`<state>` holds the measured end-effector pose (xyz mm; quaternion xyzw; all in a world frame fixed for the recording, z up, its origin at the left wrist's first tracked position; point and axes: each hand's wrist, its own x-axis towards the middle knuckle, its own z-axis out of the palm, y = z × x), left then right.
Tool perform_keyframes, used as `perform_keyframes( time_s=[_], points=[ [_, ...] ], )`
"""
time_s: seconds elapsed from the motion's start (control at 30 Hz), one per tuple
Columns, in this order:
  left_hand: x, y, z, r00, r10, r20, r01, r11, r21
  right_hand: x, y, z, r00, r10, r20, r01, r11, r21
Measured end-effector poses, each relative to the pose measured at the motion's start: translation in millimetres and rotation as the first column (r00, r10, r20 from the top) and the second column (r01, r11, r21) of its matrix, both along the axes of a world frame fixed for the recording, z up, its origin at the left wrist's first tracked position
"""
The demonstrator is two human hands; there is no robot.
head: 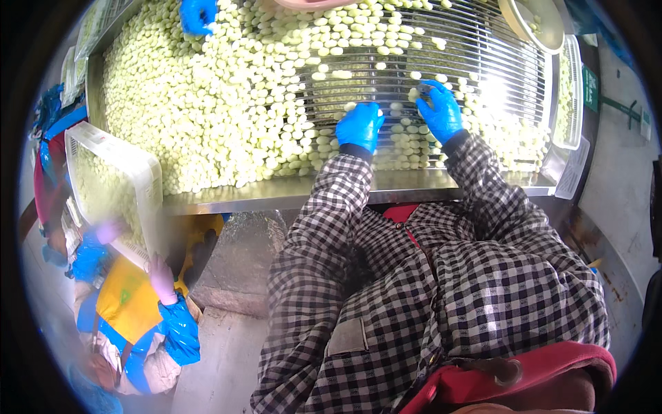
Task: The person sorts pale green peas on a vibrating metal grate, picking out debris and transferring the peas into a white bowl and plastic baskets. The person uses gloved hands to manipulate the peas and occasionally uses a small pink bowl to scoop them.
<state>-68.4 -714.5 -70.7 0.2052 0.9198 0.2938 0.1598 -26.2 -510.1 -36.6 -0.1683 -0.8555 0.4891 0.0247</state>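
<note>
Pale green oval fruits point(217, 114), perhaps grapes, lie heaped over the left of a metal bar grate point(341, 93) and thinly over its right. My left hand point(359, 127), in a blue glove, is low over the middle of the grate with its fingers curled down. A fruit shows at its thumb side; its palm is hidden. To the right, my right hand point(441, 111), also blue-gloved, has thumb and forefinger spread around a pale fruit point(414, 94) and a small dark thing point(424, 89). Whether either hand grips anything is unclear.
A steel rim point(289, 194) runs before me. At left, a person in pink gloves point(162, 279) holds a tilted white crate point(150, 176) of fruits. Another blue-gloved hand point(198, 18) reaches in at the top. A cream bowl point(553, 31) and a white basket point(574, 93) stand at right.
</note>
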Motion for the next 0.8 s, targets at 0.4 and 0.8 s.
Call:
perform_keyframes(
  time_s=[0.4,0.8],
  points=[
    [-1,11,-14,0.979,0.073,0.189,-0.075,0.997,0.002,2,-15,2,0.906,0.406,0.117,-0.396,0.718,0.572],
    [14,-26,45,-0.055,-0.082,0.995,-0.916,0.401,-0.018,1,-41,14,0.89,0.45,0.068,-0.452,0.892,0.01]
  ],
)
